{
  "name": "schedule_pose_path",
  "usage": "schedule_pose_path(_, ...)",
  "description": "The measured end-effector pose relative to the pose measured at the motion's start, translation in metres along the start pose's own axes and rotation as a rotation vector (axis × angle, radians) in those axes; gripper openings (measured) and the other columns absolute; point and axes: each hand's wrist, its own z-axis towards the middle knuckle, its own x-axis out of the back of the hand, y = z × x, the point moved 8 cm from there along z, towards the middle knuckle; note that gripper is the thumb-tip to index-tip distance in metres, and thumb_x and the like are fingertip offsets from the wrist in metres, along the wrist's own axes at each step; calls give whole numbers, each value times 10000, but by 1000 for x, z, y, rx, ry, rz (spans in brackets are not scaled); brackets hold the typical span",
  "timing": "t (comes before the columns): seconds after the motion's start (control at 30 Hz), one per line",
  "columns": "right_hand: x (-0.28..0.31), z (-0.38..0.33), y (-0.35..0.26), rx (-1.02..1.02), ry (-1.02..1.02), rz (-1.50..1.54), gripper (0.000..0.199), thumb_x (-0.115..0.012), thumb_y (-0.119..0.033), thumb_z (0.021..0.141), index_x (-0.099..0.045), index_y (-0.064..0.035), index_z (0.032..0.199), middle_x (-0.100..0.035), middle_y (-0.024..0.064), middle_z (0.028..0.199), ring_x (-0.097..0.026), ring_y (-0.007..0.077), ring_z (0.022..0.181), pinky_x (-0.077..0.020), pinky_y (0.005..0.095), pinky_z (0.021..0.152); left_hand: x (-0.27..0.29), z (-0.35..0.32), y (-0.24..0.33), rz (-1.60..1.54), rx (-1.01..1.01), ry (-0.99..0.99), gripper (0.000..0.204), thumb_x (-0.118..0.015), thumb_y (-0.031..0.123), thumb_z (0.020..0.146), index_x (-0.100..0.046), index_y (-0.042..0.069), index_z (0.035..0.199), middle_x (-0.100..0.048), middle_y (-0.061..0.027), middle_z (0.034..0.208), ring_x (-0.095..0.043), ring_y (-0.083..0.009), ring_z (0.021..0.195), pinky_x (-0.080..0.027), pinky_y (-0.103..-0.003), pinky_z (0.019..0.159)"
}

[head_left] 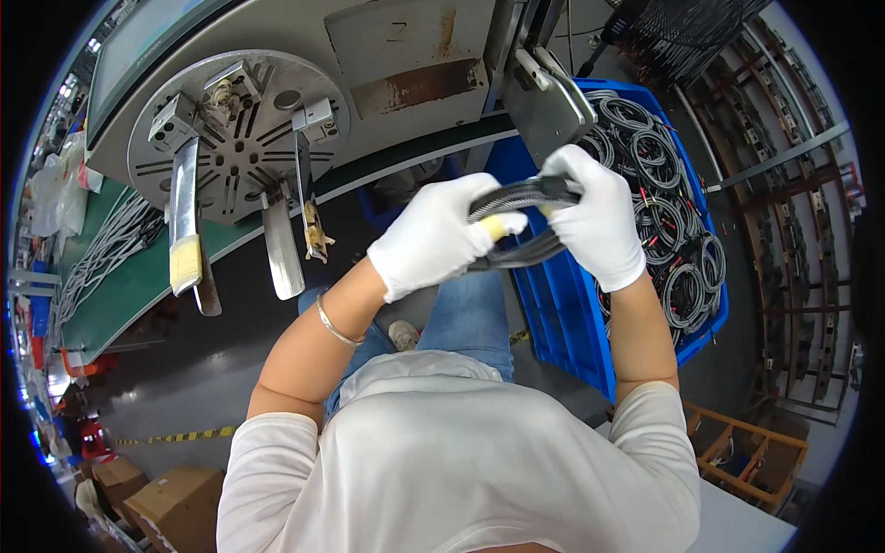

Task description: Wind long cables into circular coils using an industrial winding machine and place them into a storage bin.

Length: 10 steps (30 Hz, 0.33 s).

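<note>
Between my two white-gloved hands is a coiled cable [527, 251], dark grey and black, held up in front of my body. My left hand [441, 224] is closed round the coil's left side, with yellow tape showing on its thumb. On the right side, my right hand [595, 217] grips the same coil near a black section. The undersides of the fingers are partly hidden by the cable. To the left stands a round slotted metal disc [238, 138] with flat metal arms, one of them wrapped in yellow tape [185, 264].
A blue crate [564, 318] full of coiled grey cables [656, 158] stands at my right. Loose grey cables [109, 247] lie on a green bench [115, 313] at the left. Cardboard boxes [177, 505] sit lower left, a wooden divided tray [737, 452] lower right. A black fan [678, 37] is at the top right.
</note>
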Motion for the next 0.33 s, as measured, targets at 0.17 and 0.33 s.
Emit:
schedule_pose_path(0.17,-8,0,-6,63,-214,181,226,-693,67,708,-620,-9,908,-658,47,800,-623,102,733,-491,234,695,-5,1,6,-70,-15,-122,260,-724,248,860,-627,7,879,-603,-31,709,-551,-81,627,-463,-237,592)
schedule_pose_path(0.33,-12,7,10,106,48,283,289,-685,72,807,-676,-35,1075,-712,70,984,-669,117,884,-508,205,794,-21,-14,-1,-230,274,-309,405,-746,394,827,-639,8,891,-610,-60,704,-561,-104,551,-479,-225,545)
